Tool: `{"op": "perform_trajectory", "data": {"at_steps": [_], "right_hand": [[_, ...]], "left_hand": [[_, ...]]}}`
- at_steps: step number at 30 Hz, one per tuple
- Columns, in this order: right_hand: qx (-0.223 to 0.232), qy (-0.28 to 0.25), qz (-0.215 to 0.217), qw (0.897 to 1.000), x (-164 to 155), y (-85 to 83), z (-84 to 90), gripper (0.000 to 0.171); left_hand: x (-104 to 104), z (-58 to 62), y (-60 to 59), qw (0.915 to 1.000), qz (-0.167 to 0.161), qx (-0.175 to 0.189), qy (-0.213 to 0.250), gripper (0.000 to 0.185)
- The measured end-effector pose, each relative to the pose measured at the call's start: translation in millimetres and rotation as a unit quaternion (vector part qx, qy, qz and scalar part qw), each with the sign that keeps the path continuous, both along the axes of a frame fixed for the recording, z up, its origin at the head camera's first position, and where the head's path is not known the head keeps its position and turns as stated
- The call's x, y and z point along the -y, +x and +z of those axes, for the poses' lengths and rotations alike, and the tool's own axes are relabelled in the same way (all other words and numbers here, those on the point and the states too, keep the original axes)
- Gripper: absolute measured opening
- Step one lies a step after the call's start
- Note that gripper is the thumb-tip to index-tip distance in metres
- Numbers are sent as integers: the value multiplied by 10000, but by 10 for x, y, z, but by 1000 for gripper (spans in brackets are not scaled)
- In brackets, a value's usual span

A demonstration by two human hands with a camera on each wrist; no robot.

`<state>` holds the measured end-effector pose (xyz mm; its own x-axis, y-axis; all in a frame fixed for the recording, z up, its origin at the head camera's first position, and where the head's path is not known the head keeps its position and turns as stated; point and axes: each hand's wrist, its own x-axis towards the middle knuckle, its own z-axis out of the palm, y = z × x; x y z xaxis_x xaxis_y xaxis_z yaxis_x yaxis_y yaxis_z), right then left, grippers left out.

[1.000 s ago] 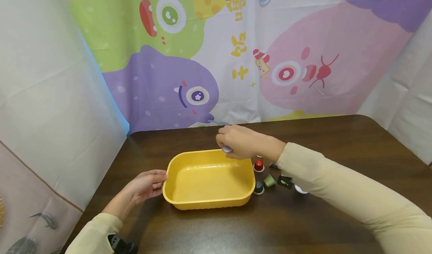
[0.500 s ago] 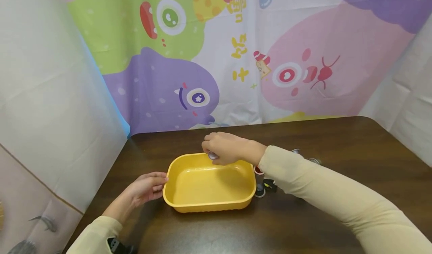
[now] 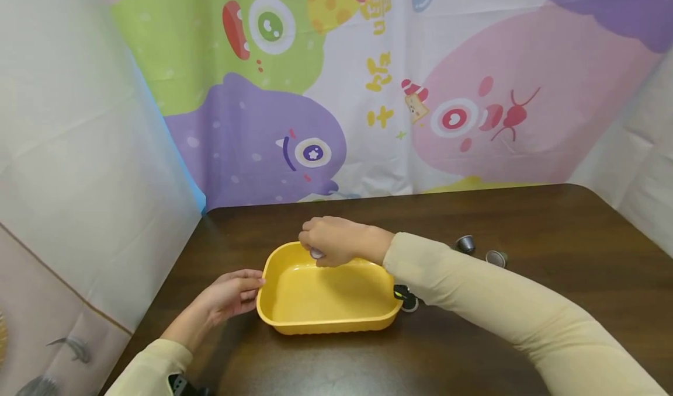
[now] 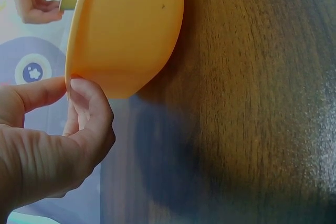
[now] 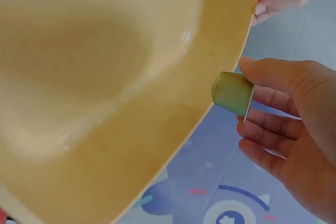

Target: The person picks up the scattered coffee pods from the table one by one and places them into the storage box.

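Observation:
A yellow plastic tub (image 3: pixel 336 327) stands on the dark wooden table. My left hand (image 3: pixel 231 297) pinches its left rim, thumb and finger on either side of the edge in the left wrist view. At the tub's far left corner, my right hand (image 3: pixel 333 240) holds a small coffee capsule (image 5: pixel 231 94) between thumb and fingers. The capsule is greenish-gold with a flat rim, and lies on its side in the right wrist view, overlapping the tub's rim (image 5: pixel 207 103). The inside of the tub that shows holds nothing.
Right of the tub, a dark capsule (image 3: pixel 465 244) and a second capsule (image 3: pixel 496 259) lie beyond the right sleeve (image 3: pixel 499 285). A black capsule (image 3: pixel 409 304) sits by the tub's right side. A cartoon-printed cloth (image 3: pixel 273 145) hangs behind the table.
My right hand has moved left along the tub's far rim with the capsule, its sleeve now uncovering two capsules at the right and hiding others. The left hand keeps its grip on the rim.

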<state>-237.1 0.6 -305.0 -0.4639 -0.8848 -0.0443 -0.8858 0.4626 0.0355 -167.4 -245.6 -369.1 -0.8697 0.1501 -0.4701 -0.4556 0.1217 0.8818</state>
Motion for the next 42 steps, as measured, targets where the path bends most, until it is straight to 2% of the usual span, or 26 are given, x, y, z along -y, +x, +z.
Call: {"op": "perform_trajectory", "data": {"at_steps": [18,25,34,42], "right_hand": [[-70,296,194,9993,341,-60,-197,16],[-33,492,326,9983,455,-65,-253,9],[141,473,395,9980,555,-79,-378,1],[111,453,393,9981,599,-67,-423,9]], "left_hand": [[-15,5,37,9997,115,4,-197,43],[1,40,28,9997,161,-40,-182,39],[-19,-5,26,9999,61,-90,-71,30],[-31,12,34,9999,121,-83,-32,31]]}}
